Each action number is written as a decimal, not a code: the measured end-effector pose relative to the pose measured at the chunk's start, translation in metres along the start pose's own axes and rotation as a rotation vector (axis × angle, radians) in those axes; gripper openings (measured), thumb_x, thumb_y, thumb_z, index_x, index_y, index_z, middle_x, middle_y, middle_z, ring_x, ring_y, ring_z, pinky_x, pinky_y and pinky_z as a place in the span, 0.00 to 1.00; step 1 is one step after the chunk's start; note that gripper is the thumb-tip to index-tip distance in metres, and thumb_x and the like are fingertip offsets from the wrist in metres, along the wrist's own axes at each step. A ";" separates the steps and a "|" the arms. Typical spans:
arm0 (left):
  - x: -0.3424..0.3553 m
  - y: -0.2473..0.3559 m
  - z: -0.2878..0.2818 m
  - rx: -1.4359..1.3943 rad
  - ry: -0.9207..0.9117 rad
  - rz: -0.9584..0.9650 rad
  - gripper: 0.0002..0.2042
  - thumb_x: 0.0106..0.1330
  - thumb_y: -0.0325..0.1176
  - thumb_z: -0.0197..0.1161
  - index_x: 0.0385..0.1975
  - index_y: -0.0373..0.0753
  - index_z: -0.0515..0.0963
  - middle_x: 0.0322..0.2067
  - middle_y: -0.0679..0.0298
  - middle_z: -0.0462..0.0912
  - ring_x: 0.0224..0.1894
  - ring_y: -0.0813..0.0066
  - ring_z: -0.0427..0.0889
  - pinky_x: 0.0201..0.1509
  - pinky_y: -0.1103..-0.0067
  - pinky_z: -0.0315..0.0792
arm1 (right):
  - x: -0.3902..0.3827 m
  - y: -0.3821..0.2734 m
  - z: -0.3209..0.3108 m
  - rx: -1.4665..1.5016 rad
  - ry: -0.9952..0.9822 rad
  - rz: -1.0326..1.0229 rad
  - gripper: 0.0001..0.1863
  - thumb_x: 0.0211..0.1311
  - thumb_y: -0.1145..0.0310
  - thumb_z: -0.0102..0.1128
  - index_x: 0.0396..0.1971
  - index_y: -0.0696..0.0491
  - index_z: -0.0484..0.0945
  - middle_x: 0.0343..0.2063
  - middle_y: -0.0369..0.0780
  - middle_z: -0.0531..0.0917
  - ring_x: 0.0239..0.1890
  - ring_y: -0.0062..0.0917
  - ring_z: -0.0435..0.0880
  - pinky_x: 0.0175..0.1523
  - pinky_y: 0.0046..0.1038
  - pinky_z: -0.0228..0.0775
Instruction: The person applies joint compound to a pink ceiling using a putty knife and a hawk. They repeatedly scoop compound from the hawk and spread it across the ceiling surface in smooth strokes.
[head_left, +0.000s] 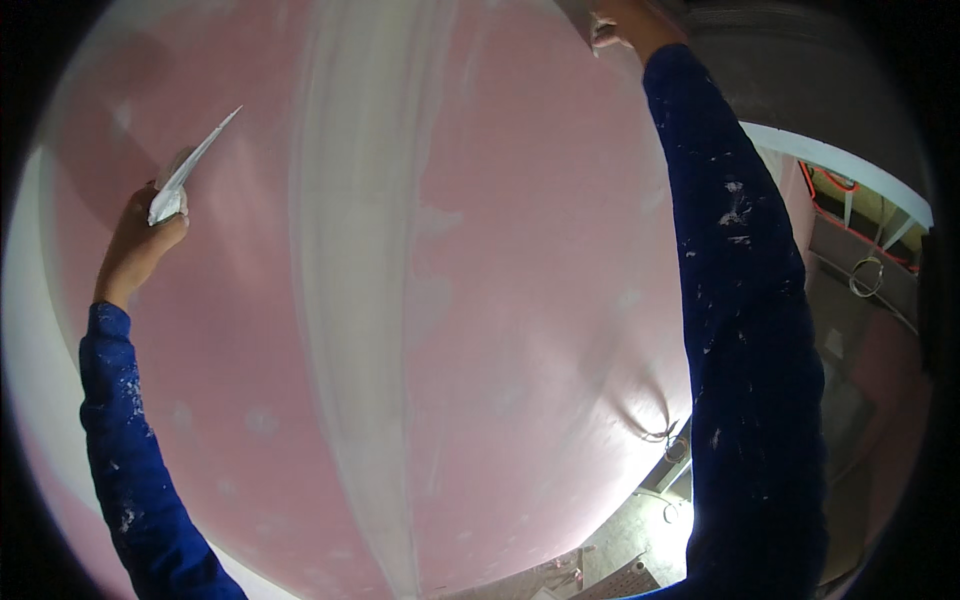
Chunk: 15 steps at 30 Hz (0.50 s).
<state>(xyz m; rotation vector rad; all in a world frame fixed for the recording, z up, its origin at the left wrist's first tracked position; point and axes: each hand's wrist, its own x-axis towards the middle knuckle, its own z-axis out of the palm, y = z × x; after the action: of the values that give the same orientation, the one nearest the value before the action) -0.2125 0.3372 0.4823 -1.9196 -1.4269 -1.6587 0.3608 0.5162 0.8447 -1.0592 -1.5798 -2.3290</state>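
My left hand (148, 240) is closed around a putty knife (205, 150), seen nearly edge-on, its tapering blade coated in white compound. The blade points up and to the right, in front of a pink drywall board (230, 330). A broad band of pale joint compound (360, 250) runs from top to bottom between my arms. My right hand (622, 32) reaches up to the board's upper right edge with its fingers curled. Most of what those fingers hold, if anything, is cut off by the picture's rim.
Pale filled spots (262, 420) dot the pink board. At the lower right, a bright work light (675, 525) shines near the floor. An opening with orange edging (850, 195) and a looped cable (866, 277) lie beyond my right sleeve. A perforated metal piece (625, 582) rests below.
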 end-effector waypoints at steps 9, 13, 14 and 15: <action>-0.001 0.029 0.001 -0.078 -0.098 0.084 0.07 0.60 0.32 0.63 0.32 0.36 0.75 0.27 0.67 0.75 0.31 0.76 0.72 0.37 0.74 0.72 | -0.158 -0.175 -0.206 1.278 0.434 0.402 0.09 0.71 0.69 0.50 0.36 0.60 0.73 0.28 0.56 0.81 0.31 0.54 0.79 0.42 0.48 0.73; -0.057 0.064 0.020 0.060 -0.215 0.032 0.08 0.54 0.28 0.68 0.27 0.35 0.75 0.24 0.59 0.77 0.27 0.70 0.76 0.34 0.72 0.74 | -0.317 -0.241 -0.259 1.936 -0.200 0.619 0.14 0.76 0.64 0.47 0.39 0.60 0.74 0.28 0.48 0.78 0.33 0.32 0.77 0.42 0.39 0.71; -0.081 0.071 0.028 0.101 -0.276 0.096 0.09 0.52 0.28 0.70 0.27 0.34 0.75 0.25 0.55 0.79 0.28 0.64 0.79 0.35 0.72 0.75 | -0.348 -0.261 -0.267 2.061 -0.438 0.711 0.18 0.78 0.60 0.48 0.49 0.61 0.77 0.37 0.46 0.84 0.40 0.28 0.80 0.49 0.36 0.74; -0.111 0.079 0.035 0.156 -0.311 0.160 0.10 0.51 0.29 0.71 0.27 0.34 0.75 0.26 0.51 0.81 0.28 0.58 0.81 0.35 0.72 0.75 | -0.372 -0.284 -0.273 2.203 -0.626 0.828 0.22 0.77 0.61 0.49 0.60 0.62 0.75 0.47 0.43 0.85 0.46 0.25 0.82 0.56 0.33 0.74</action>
<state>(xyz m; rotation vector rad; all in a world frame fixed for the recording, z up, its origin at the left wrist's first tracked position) -0.1171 0.2660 0.4074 -2.2045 -1.4141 -1.1820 0.3743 0.3088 0.3442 -1.0378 -1.8400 0.7044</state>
